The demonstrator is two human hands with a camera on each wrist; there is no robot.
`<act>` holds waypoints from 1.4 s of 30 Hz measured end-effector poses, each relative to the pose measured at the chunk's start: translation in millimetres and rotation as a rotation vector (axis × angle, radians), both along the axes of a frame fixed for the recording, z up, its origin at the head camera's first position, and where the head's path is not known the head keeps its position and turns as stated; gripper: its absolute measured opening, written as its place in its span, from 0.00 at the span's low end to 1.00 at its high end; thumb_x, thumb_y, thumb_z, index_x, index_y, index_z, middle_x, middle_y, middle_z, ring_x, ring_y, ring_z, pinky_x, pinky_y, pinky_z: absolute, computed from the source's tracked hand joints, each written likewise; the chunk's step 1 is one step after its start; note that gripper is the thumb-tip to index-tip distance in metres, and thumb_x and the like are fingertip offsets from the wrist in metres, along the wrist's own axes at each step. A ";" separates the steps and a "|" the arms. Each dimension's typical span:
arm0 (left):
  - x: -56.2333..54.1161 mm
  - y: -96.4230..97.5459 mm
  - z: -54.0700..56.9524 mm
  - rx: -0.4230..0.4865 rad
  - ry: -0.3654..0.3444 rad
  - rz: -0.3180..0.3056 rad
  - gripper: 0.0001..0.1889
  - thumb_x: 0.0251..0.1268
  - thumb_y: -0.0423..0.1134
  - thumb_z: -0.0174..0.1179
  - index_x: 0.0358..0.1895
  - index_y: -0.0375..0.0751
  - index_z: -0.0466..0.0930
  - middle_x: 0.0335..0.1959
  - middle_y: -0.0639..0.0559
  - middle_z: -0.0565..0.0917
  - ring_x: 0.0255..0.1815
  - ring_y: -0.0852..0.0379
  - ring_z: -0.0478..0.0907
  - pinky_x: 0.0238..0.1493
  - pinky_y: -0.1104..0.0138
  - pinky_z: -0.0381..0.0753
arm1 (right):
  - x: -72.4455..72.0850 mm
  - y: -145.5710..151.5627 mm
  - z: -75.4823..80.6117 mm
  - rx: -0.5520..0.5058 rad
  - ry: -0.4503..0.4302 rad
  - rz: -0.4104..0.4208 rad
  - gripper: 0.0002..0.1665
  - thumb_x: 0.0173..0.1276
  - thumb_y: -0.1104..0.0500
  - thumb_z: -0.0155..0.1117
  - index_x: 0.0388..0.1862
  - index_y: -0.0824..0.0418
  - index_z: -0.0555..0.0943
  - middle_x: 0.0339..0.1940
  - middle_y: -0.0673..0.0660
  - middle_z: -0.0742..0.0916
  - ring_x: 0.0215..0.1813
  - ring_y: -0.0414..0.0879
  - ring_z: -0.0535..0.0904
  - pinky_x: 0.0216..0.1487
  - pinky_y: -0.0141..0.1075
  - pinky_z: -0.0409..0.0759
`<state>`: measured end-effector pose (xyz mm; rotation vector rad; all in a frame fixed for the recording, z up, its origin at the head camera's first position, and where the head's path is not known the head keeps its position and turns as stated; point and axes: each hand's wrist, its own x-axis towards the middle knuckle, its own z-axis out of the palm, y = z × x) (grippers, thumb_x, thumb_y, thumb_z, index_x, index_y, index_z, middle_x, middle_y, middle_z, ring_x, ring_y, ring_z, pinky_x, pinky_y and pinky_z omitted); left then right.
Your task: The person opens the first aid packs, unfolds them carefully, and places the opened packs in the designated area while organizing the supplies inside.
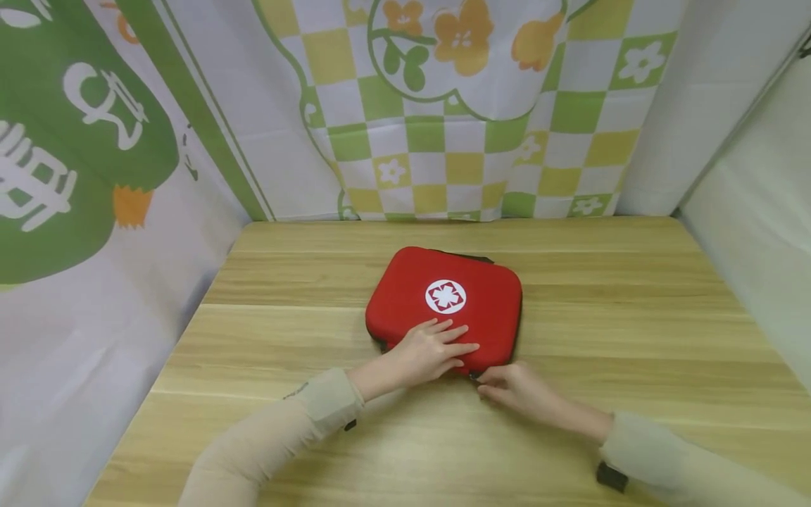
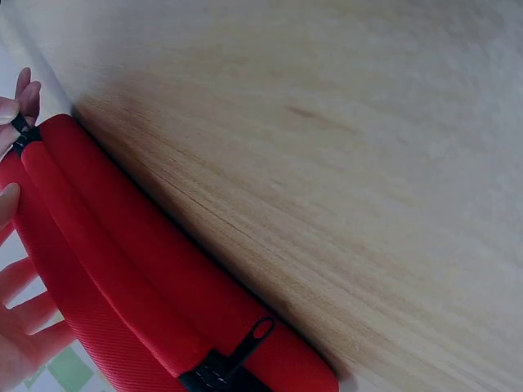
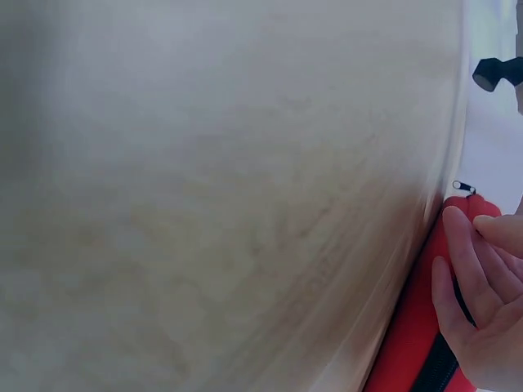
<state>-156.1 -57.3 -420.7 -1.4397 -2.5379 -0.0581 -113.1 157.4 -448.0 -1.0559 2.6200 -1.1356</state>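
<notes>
A red first-aid case with a white round emblem lies closed on the wooden table. My left hand rests on its lid near the front edge, fingers straight and spread. At the front right corner, my right hand pinches a black zipper pull between thumb and fingers, as the left wrist view shows. A second zipper pull hangs loose at the other end of the red front strip. In the right wrist view, part of the black zipper runs along the case's side.
A black handle sticks out behind the case. A checked, flowered cloth hangs at the table's back edge. White cloth with a green print hangs on the left, and a pale cloth on the right.
</notes>
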 end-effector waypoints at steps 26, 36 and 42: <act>1.4 -7.8 -3.7 0.090 -0.028 0.002 0.20 0.56 0.45 0.59 0.54 0.53 0.75 0.55 0.51 0.75 0.57 0.51 0.70 0.58 0.61 0.67 | -56.3 55.5 23.6 -0.116 -0.102 -0.296 0.09 0.60 0.62 0.60 0.34 0.68 0.81 0.28 0.59 0.85 0.31 0.40 0.79 0.30 0.28 0.76; 0.9 -18.6 -8.7 0.084 -0.045 -0.010 0.21 0.56 0.41 0.59 0.56 0.52 0.73 0.58 0.50 0.72 0.60 0.52 0.67 0.60 0.59 0.64 | -116.0 65.1 24.5 -0.212 -0.291 -0.355 0.27 0.67 0.57 0.50 0.60 0.73 0.63 0.53 0.71 0.73 0.51 0.59 0.73 0.47 0.46 0.75; 0.0 -27.2 -11.8 0.144 -0.010 -0.021 0.20 0.53 0.40 0.62 0.53 0.50 0.75 0.55 0.48 0.74 0.57 0.53 0.69 0.57 0.63 0.66 | -131.8 61.2 22.0 -0.214 -0.432 -0.295 0.34 0.68 0.49 0.47 0.65 0.69 0.57 0.62 0.70 0.66 0.60 0.62 0.64 0.56 0.50 0.67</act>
